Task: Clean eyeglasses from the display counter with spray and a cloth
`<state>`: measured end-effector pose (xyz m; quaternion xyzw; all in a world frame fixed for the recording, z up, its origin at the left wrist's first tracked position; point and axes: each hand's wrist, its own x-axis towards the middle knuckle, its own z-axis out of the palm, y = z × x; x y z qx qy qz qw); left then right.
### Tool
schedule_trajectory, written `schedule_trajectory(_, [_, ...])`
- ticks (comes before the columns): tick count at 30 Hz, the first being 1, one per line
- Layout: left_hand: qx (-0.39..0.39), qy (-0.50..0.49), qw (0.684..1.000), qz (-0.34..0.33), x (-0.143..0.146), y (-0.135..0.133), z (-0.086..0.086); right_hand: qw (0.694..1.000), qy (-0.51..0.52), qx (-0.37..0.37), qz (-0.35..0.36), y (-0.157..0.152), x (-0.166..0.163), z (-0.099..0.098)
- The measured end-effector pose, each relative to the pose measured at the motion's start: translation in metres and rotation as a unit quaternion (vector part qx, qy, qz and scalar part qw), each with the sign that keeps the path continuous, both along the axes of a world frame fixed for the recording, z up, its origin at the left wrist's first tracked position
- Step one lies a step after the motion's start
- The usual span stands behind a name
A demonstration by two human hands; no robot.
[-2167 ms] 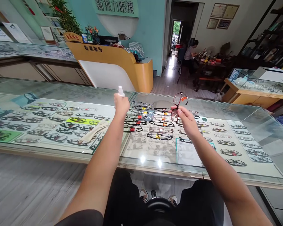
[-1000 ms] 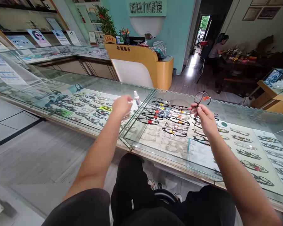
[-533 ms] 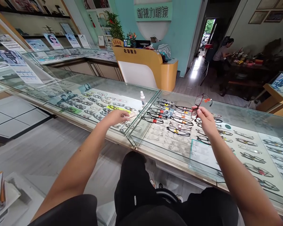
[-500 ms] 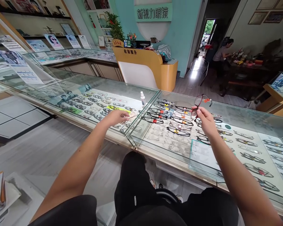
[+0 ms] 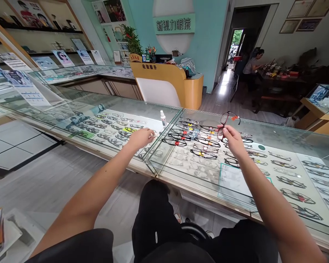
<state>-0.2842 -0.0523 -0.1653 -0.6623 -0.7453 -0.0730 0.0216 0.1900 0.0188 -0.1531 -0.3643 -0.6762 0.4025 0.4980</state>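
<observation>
My right hand (image 5: pixel 232 138) pinches a pair of dark red eyeglasses (image 5: pixel 224 119) by the frame, held above the glass counter (image 5: pixel 178 171). The lenses stand one above the other, and an orange tag hangs at the temple arm. My left hand (image 5: pixel 141 139) is low over the counter, left of the joint between two glass cases. Its fingers are closed on a small pale thing, too unclear to name. Just beyond that hand stands a white spray bottle (image 5: pixel 163 119). Several black-framed eyeglasses (image 5: pixel 204 153) with coloured tags lie in front of my right hand.
Rows of eyeglasses (image 5: pixel 292 182) fill the cases under the glass. A white sheet with a teal edge (image 5: pixel 234 180) lies near the front. A curved wooden cash desk (image 5: pixel 193 89) stands beyond. Another person (image 5: pixel 252 67) sits at a cluttered table at the back right.
My left hand has moved slightly right, and its fingers have closed on the small pale thing. The right hand still holds up the eyeglasses. The view has shifted slightly.
</observation>
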Motion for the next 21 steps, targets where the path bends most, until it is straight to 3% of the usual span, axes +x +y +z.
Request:
schedule_trajectory(6, [0.048, -0.1, 0.991, 0.068, -0.011, 0.002, 0.007, 1.0, 0.015, 0.006, 0.002, 0.001, 0.001, 0.0])
schedule_trajectory(11, [0.113, -0.234, 0.96, 0.1, -0.012, 0.002, 0.032, 0.999, 0.03, 0.008, 0.012, 0.001, 0.002, 0.004])
schedule_trajectory(13, [0.126, -0.355, 0.92, 0.11, -0.003, 0.002, 0.049, 0.999, 0.041, 0.001, 0.014, 0.0, 0.002, 0.006])
schedule_trajectory(16, [0.119, -0.545, 0.822, 0.111, 0.025, 0.005, 0.075, 0.998, 0.058, -0.004, 0.014, -0.003, 0.002, 0.011])
schedule_trajectory(21, [0.122, -0.66, 0.741, 0.008, 0.1, 0.024, 0.098, 0.998, 0.064, -0.004, 0.024, -0.006, 0.003, 0.018])
